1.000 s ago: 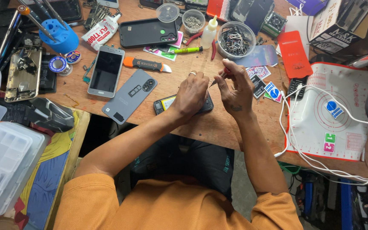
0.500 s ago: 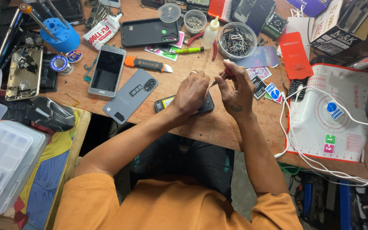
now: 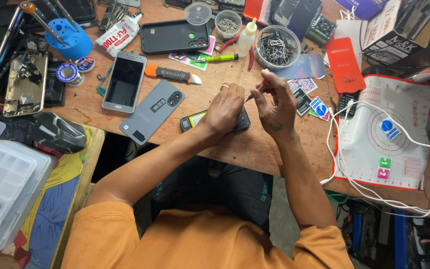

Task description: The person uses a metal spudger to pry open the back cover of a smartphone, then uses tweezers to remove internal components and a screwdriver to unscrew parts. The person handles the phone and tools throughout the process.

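Phone opened, flat at the near middle of the bench. Your left hand presses down on it; your right hand pinches a screwdriver, tip toward the phone.

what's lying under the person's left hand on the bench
An opened phone lies flat on the wooden bench under the left hand. Only its two ends show, one with a yellow part; the hand covers its middle.
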